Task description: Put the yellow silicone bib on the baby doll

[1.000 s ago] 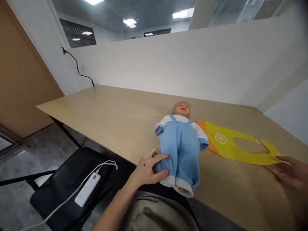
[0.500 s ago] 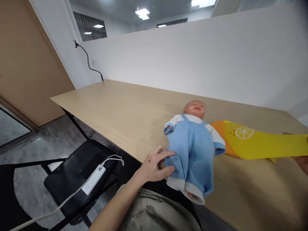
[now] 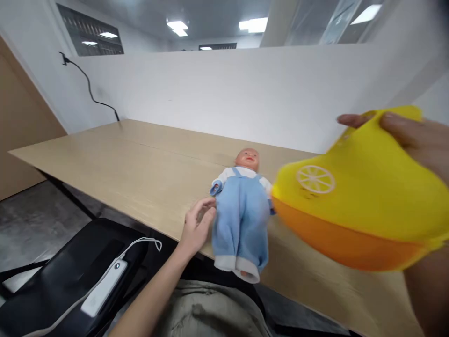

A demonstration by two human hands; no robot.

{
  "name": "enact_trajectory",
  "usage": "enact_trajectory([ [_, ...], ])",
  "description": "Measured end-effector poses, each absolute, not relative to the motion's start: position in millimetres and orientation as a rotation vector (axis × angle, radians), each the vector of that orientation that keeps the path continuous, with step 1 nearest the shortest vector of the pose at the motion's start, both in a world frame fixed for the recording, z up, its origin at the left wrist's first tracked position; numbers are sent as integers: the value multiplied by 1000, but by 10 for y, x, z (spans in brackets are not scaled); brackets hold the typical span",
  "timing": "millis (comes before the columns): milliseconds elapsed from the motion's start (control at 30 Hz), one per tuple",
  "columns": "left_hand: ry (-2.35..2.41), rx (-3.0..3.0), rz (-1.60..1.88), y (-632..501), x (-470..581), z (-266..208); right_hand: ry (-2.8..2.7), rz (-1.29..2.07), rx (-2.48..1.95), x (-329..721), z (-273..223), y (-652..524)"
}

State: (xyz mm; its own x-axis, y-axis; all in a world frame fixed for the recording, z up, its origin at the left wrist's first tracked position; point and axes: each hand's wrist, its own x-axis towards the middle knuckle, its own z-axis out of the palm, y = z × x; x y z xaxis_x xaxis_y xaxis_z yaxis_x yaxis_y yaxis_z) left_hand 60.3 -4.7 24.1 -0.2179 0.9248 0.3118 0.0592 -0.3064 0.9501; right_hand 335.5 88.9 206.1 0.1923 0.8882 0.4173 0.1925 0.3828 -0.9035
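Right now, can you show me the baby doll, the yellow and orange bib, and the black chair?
Baby doll (image 3: 240, 210), head view: on its blue-clothed tummy.
Bib (image 3: 365, 201), head view: on its yellow part.
Chair (image 3: 63, 271), head view: on its black seat.

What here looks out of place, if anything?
Nothing looks spilled or torn, though the yellow bib is blurred. Mildly odd: a white gadget lies on the chair, not the table, and the doll lies with its trouser cuffs reaching the table's near edge.

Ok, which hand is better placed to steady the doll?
Probably the left hand: it is close beside the doll and seems to hold nothing. The right hand is occupied, gripping the yellow-and-orange bib.
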Motion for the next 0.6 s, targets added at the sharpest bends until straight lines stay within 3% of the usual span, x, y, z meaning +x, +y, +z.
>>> enact_trajectory([
  [333, 713, 961, 1382, 454, 372, 866, -1385, 1155, -593, 2785, 2076, 864],
  [600, 820, 1043, 1254, 903, 176, 950, -1414, 1066, -740, 2798, 1713, 1472],
])
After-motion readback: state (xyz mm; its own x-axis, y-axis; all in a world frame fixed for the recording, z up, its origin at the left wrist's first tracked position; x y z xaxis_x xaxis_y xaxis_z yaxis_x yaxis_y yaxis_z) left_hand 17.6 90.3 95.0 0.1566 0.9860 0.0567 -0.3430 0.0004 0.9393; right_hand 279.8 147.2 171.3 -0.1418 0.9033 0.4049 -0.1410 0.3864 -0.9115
